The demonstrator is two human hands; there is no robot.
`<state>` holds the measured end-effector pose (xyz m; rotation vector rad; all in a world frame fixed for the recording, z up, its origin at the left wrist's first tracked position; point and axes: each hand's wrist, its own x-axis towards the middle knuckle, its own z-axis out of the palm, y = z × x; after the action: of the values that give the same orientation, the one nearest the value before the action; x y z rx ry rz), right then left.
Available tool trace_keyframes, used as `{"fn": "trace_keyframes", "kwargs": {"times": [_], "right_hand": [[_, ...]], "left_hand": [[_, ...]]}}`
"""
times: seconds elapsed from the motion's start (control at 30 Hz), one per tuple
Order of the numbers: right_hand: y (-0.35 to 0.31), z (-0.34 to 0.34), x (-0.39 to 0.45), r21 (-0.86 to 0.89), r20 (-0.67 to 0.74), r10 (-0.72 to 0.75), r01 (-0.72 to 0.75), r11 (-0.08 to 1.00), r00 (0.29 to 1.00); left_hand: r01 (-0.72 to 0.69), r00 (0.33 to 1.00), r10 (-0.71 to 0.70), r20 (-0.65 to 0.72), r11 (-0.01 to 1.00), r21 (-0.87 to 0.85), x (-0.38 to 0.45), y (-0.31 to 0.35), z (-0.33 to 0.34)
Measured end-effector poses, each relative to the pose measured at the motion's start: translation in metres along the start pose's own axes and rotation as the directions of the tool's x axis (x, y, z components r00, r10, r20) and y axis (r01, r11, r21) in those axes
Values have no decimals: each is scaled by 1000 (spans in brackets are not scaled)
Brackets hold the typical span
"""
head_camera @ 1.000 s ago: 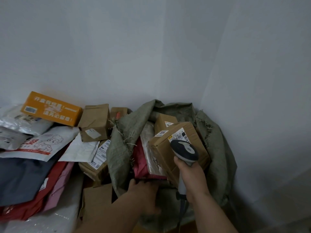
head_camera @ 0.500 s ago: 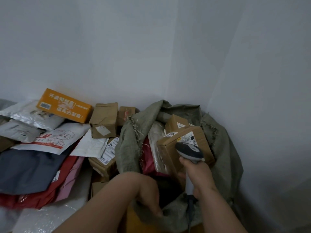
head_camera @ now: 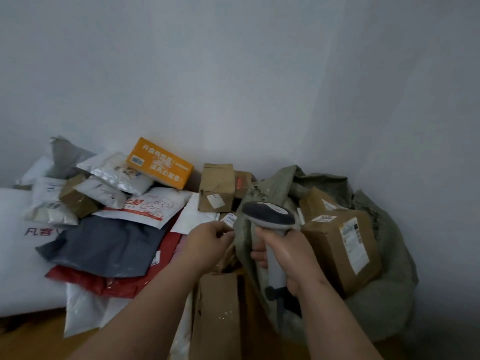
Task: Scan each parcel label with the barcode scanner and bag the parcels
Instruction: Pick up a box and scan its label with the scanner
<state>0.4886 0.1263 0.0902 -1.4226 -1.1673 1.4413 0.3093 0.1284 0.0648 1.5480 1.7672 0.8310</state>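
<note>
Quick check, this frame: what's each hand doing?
Left hand: fingers curled on a labelled parcel at the pile's edge.
Right hand: gripping the barcode scanner handle.

white bag (head_camera: 28,245): "凡客" | orange box (head_camera: 159,163): chinese print, unclear

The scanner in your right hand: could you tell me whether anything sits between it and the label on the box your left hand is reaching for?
Nothing visible: the scanner hangs just right of the label, a clear gap between.
</note>
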Motion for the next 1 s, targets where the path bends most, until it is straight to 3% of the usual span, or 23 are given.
{"fn": "trace_keyframes", "kwargs": {"times": [0.17,0.37,0.63,0.9,1.0], "right_hand": [[6,76,-8,-27,26,6,-5,1000,1000],[17,128,5,9,-88,-48,49,999,995],[-7,132,88,99,-198,-70,91,991,978],[-2,135,180,96,-139,-78,92,991,987],[7,134,195,115,-88,7,3,993,996]], "left_hand": [[166,979,-177,-99,980,-111,-13,-64,-54],[228,961,-248,-126,962,-152,-10,-100,-88],[231,960,-272,-73,910,-345,52,-88,-78],[249,952,-303,-51,859,-448,141,-73,-58],[267,952,-306,6,821,-505,158,-74,-44]]}}
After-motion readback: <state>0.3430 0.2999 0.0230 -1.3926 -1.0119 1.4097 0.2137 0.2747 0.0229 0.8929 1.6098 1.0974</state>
